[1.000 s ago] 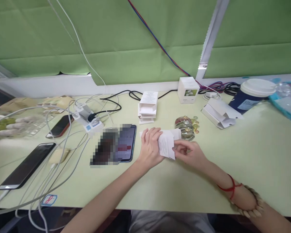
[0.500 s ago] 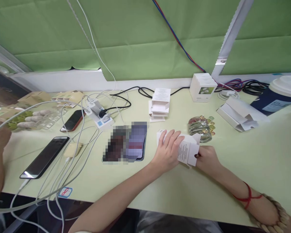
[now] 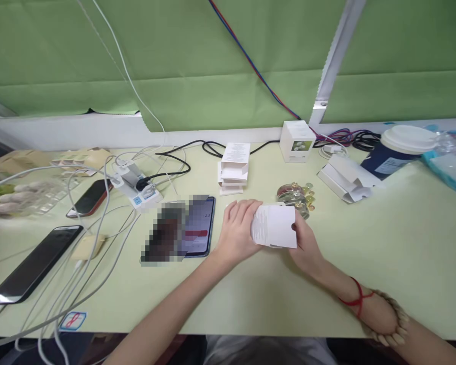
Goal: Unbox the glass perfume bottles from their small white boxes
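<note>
A small white printed carton (image 3: 274,226) sits between both my hands just above the pale green table (image 3: 403,253). My left hand (image 3: 237,229) wraps its left side with curled fingers. My right hand (image 3: 306,242) grips its right side from behind, mostly hidden by the carton. Just behind the carton lies a heap of glassy, gold-capped items (image 3: 296,195).
A phone with a blurred screen (image 3: 182,230) lies left of my hands. Farther left are two dark phones (image 3: 34,263), a power strip (image 3: 137,185) and many white cables. A stack of flat cartons (image 3: 232,167), a white cube box (image 3: 296,141), an open carton (image 3: 345,178) and a lidded cup (image 3: 397,148) stand behind.
The carton has been turned and squared up in my hands; its broad printed face now points at me. The right hand shifted behind it.
</note>
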### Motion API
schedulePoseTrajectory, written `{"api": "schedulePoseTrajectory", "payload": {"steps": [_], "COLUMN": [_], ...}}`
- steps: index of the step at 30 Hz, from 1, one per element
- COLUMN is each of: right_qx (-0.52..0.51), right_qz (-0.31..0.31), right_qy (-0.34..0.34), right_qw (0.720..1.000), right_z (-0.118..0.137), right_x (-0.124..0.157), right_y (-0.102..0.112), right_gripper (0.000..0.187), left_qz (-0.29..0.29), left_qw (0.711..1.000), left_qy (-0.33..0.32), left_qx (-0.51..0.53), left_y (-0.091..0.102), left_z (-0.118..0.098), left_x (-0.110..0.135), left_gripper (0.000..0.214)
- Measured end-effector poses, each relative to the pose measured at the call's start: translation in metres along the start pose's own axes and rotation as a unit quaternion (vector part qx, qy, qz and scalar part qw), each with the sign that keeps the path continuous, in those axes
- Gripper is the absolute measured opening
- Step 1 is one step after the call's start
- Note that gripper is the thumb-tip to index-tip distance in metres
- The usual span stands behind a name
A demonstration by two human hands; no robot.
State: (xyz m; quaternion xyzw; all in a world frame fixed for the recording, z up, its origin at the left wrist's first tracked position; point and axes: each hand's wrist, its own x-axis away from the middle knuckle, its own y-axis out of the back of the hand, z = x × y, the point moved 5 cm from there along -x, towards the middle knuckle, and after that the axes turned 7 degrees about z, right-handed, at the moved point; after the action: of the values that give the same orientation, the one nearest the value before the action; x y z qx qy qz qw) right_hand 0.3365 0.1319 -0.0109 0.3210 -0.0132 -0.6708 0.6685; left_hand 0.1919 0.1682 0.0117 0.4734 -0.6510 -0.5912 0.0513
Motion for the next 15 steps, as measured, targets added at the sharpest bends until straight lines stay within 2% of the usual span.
{"api": "schedulePoseTrajectory", "payload": {"steps": [4,7,10,11,13,15], "right_qx": [-0.013,-0.022,-0.104,-0.163,-0.298,-0.382], "right_qz": [-0.047,-0.063,-0.062,-0.055,-0.039,-0.044], "right_qy": [-0.040,-0.077,-0.161,-0.205,-0.286,-0.334], "right_qw": [0.998,0.995,0.979,0.963,0.910,0.860], "right_z": [-0.002,-0.003,-0.008,-0.013,-0.020,-0.025], "right_x": [0.004,0.014,0.031,0.038,0.053,0.066], "right_y": [0.000,0.002,0.005,0.005,0.002,0.003], "right_gripper": [0.030,0.027,0.024,0.029,0.048,0.063], "left_qz": [0.086,0.135,0.180,0.199,0.245,0.286], "left_qw": [0.996,0.990,0.983,0.979,0.969,0.957], "left_qy": [0.025,0.036,0.028,0.026,0.026,0.027], "left_qx": [0.022,0.019,-0.015,-0.023,-0.031,-0.039], "left_y": [0.005,0.010,0.013,0.012,0.010,0.006], "left_z": [0.000,-0.001,-0.006,-0.008,-0.012,-0.014], "left_x": [-0.005,-0.005,-0.002,0.000,0.004,0.008], "left_gripper": [0.076,0.075,0.076,0.077,0.078,0.077]}}
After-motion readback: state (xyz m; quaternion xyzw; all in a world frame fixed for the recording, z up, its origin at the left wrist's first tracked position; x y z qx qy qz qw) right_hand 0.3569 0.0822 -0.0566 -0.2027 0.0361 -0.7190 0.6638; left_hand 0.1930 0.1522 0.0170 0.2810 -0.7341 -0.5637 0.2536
